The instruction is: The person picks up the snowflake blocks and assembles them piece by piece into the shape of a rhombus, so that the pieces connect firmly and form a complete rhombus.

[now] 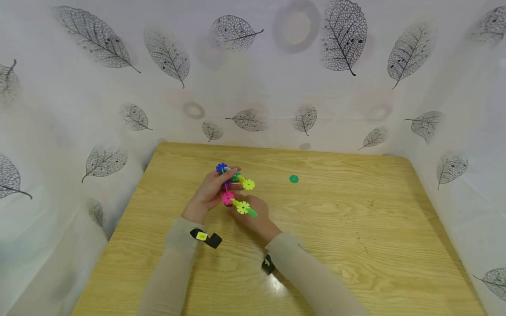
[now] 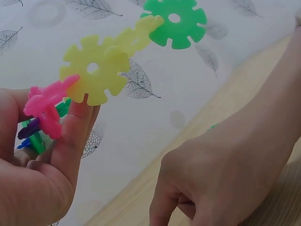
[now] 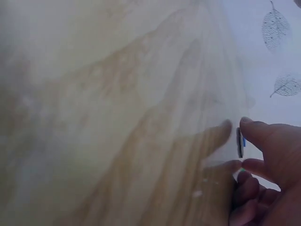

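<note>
My left hand (image 1: 207, 191) holds up a chain of slotted, flower-shaped plastic discs, pinched between thumb and fingers. Blue (image 1: 221, 167), purple, pink (image 1: 228, 198), yellow and green discs are linked in it. From the left wrist, one end shows a yellow disc (image 2: 77, 70) and a green disc (image 2: 193, 35) sticking out past the fingers. Low at the table, partly behind the chain, is my right hand (image 1: 254, 214). In the right wrist view its thumb and a finger close on a thin dark-blue disc (image 3: 240, 143), seen edge-on; its other fingers are curled.
A single green disc (image 1: 294, 176) lies on the wooden table (image 1: 336, 210), right of both hands. A leaf-patterned cloth (image 1: 257, 87) hangs behind the table and along both sides. The glossy tabletop mirrors the right fingers in the right wrist view.
</note>
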